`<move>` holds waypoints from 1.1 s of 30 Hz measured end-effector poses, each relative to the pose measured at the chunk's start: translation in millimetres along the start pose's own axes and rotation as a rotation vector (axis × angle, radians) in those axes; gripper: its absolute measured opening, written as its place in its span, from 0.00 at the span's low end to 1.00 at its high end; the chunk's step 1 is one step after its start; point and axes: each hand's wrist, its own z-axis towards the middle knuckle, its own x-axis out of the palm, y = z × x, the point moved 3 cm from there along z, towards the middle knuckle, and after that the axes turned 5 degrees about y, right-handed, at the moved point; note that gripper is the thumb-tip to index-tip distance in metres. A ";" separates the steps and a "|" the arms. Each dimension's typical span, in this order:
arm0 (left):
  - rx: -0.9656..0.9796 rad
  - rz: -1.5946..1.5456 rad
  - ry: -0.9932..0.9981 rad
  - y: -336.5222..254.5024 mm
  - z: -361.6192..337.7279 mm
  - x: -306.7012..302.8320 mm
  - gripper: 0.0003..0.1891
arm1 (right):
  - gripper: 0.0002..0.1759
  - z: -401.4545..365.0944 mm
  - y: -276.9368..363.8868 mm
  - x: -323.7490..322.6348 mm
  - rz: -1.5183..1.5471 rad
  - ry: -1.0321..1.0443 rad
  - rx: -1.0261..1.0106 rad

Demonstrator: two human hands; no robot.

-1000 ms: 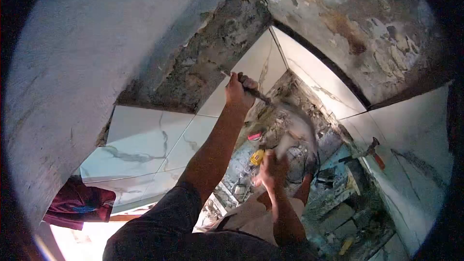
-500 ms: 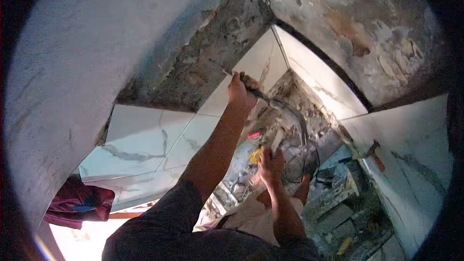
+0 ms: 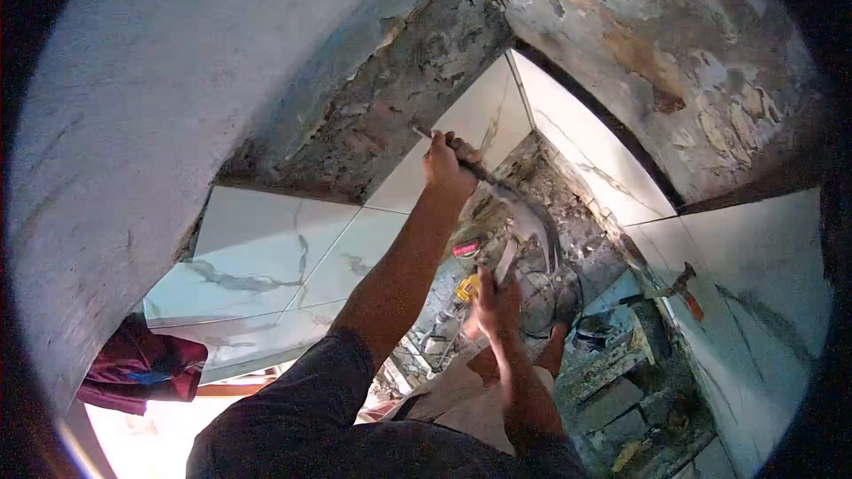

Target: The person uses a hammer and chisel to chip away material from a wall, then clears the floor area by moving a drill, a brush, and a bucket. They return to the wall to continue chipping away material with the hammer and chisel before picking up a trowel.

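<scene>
My left hand (image 3: pixel 449 164) is raised against the tiled wall, its fingers wrapped round a tool with a thin metal rod (image 3: pixel 421 131) that points up and left toward the rough wall strip. A dark, curved length (image 3: pixel 524 206) trails from below that hand toward the floor. Lower down, my right hand (image 3: pixel 497 303) is closed round a pale, flat-sided piece (image 3: pixel 507 259) that sticks up past the fingers; I cannot tell its kind. Close by the right hand, a yellow power tool (image 3: pixel 468 288) and a red brush-like item (image 3: pixel 466 249) lie on the debris.
White marbled tiles (image 3: pixel 248 253) line the walls below bare, crumbling plaster (image 3: pixel 417 80). A hammer (image 3: pixel 683 280) with an orange grip rests by the right-hand tiles. Rubble and broken pieces (image 3: pixel 621 408) cover the floor. A maroon cloth (image 3: pixel 146 364) hangs at the lower left.
The view has shifted slightly. My left hand stays high with the rod, while the pale piece in my right hand sits a little differently, tilted just below the dark curved length.
</scene>
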 end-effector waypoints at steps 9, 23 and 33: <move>-0.168 0.193 -0.035 -48.7 -49.8 -42.4 0.14 | 0.14 -44.0 6.4 -46.1 0.862 -0.061 0.509; -0.212 -0.063 0.088 -6.3 -9.3 15.6 0.16 | 0.14 -33.5 113.6 -81.8 1.025 -0.290 0.116; -0.053 0.090 -0.051 1.6 -2.9 17.8 0.14 | 0.15 -36.6 111.4 -89.8 0.894 -0.362 -0.193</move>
